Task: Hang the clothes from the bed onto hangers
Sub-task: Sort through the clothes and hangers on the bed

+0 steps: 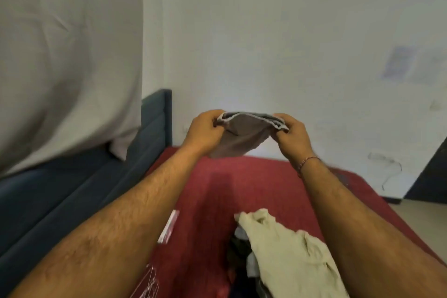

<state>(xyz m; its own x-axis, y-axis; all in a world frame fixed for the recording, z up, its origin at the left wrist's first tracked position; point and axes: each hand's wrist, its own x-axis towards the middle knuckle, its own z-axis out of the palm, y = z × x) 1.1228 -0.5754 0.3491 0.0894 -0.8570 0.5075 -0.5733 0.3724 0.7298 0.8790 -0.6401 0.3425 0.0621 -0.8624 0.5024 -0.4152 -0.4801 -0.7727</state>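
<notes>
A grey garment is held up in the air above the far end of the bed, well apart from the pile at the near edge. Its top edge is pinched at one end by the left hand and at the other by the right hand, so its long axis runs left to right between them. Neither hand is nearer. No hanger is clearly seen.
</notes>
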